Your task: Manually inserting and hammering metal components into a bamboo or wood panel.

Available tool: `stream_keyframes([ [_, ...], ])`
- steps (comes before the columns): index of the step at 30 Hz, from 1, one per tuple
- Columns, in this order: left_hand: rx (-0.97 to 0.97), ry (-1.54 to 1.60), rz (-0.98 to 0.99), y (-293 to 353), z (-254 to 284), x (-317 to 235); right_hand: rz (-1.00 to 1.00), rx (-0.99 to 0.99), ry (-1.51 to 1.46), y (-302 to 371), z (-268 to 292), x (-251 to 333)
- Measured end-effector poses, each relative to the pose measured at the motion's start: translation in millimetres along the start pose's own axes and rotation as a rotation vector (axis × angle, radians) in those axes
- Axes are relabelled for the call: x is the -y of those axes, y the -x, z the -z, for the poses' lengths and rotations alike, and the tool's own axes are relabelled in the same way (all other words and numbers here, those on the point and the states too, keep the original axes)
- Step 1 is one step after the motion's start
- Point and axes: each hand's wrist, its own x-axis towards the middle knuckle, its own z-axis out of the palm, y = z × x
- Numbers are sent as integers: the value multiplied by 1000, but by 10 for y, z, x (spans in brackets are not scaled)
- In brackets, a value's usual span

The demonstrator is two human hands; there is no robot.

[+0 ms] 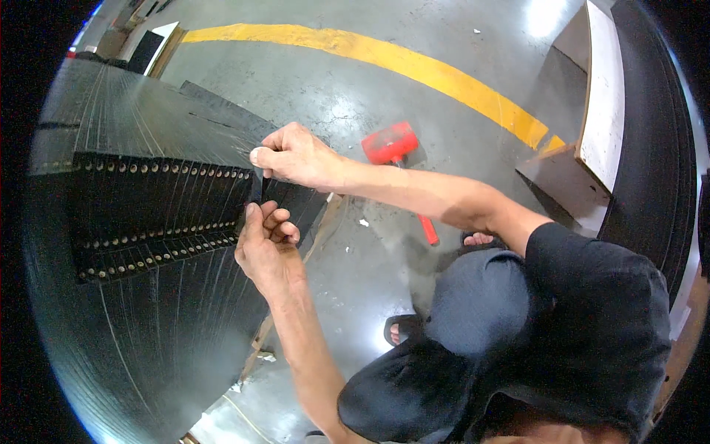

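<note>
My right hand [296, 157] is closed in a pinch at the upper end of a small dark strip [257, 186], over the right edge of a black stack of thin sheets [170, 333]. Just below it, my left hand [268, 248] has thumb and forefinger closed near the strip's lower end, with the other fingers curled. The strip's exact kind is too dark to tell. To the left of both hands, a dark recess [159, 203] in the stack carries rows of small round pale studs or holes along its long sides.
A red mallet [390, 143] lies on the grey floor, its handle toward my feet. A yellow line [370, 48] curves across the floor. At the right stand a white-faced board box [600, 111] and another dark stack [651, 148]. My knees are close beside the near stack.
</note>
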Motion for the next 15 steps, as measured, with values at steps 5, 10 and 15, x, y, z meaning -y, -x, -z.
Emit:
stream_keyframes([
  [5,116,4,4,181,-75,-106,86,106,-176,-166,18,30],
  [10,157,80,2,102,-67,-44,12,166,-262,-165,47,39],
  [15,113,69,100,36,-45,105,-133,169,-228,-111,107,-169],
])
